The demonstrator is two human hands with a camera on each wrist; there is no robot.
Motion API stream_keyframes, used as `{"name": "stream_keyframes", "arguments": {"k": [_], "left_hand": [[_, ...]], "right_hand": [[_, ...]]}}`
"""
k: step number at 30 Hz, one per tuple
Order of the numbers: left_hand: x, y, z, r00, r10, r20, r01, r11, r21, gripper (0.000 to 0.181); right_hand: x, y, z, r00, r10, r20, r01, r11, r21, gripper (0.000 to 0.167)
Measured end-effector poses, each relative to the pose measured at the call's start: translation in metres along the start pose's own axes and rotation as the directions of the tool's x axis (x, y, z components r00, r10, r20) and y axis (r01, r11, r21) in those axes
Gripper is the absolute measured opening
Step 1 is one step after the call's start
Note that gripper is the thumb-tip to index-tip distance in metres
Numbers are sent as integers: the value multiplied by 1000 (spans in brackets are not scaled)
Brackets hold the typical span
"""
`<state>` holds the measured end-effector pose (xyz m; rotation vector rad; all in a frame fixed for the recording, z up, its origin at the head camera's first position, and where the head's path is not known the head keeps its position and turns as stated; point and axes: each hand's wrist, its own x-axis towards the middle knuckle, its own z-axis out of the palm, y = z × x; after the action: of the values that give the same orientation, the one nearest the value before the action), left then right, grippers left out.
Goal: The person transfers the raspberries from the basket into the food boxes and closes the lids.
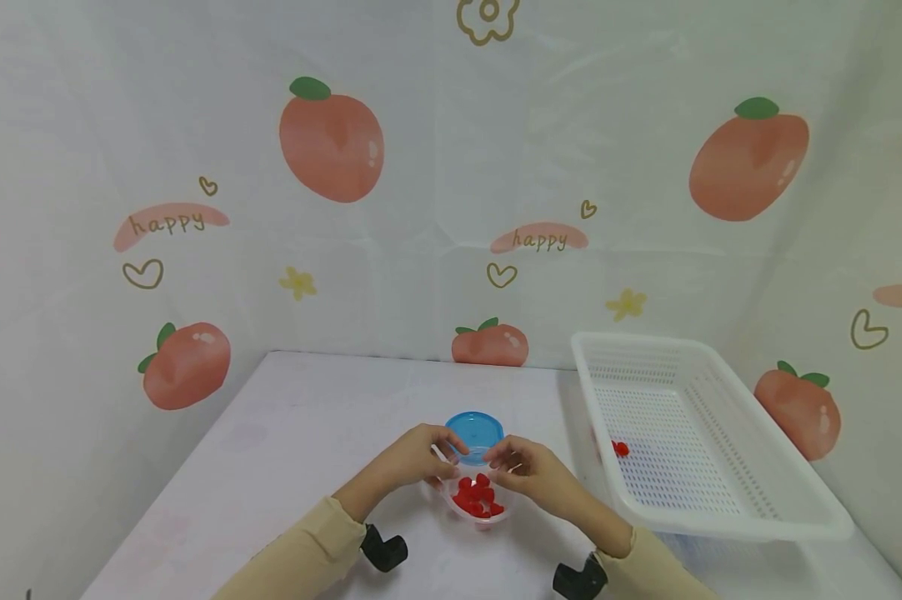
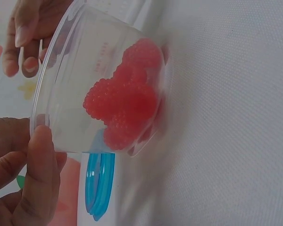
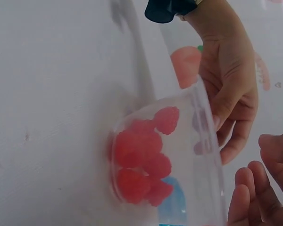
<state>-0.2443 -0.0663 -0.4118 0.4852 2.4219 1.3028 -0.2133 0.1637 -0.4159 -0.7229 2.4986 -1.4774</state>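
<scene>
My left hand (image 1: 421, 457) pinches the rim of a clear round container (image 1: 481, 522) at its left side; in the left wrist view the fingers (image 2: 40, 165) lie against the rim. Red raspberry-like pieces (image 1: 477, 496) are heaped inside the container, seen through its wall in the right wrist view as a red cluster (image 3: 139, 157). At the container's right, my right hand (image 1: 537, 475) hovers by the rim with loosely bent fingers and holds nothing. Behind the container lies a round blue lid (image 1: 475, 430), whose blue edge (image 2: 100, 186) shows in the left wrist view.
A white perforated basket (image 1: 751, 527) stands on the right of the white table (image 1: 331, 392), with a few red pieces (image 1: 620, 449) near its left wall. A printed cloth (image 1: 421, 275) with fruit patterns hangs behind the table. Black devices are strapped at both wrists.
</scene>
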Motion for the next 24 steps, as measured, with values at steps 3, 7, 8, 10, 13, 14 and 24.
{"name": "stream_keyframes", "arguments": {"k": [3, 7, 8, 10, 13, 14, 24], "left_hand": [[0, 0, 0, 1000, 3, -1, -3, 1000, 1, 26], [0, -1, -1, 1000, 6, 3, -6, 1000, -6, 26], [0, -1, -1, 1000, 8, 5, -8, 1000, -8, 26], [0, -1, -1, 1000, 8, 8, -8, 1000, -10, 26], [0, -1, -2, 1000, 10, 14, -10, 1000, -14, 26], [0, -1, -2, 1000, 11, 15, -10, 1000, -15, 26], [1, -2, -2, 1000, 6, 11, -6, 1000, -8, 27]], "right_hand": [[-1, -4, -2, 1000, -1, 8, 1, 1000, 12, 26], [-1, -10, -5, 999, -36, 8, 36, 999, 13, 25], [-1, -11, -7, 999, -48, 6, 48, 999, 16, 24], [-1, -15, -10, 997, -77, -6, 77, 997, 15, 24], [-1, -22, -18, 993, -115, -36, 116, 993, 18, 22], [-1, -25, -21, 990, -133, -46, 134, 991, 22, 22], [0, -45, -68, 963, -129, -235, 147, 987, 62, 23]]}}
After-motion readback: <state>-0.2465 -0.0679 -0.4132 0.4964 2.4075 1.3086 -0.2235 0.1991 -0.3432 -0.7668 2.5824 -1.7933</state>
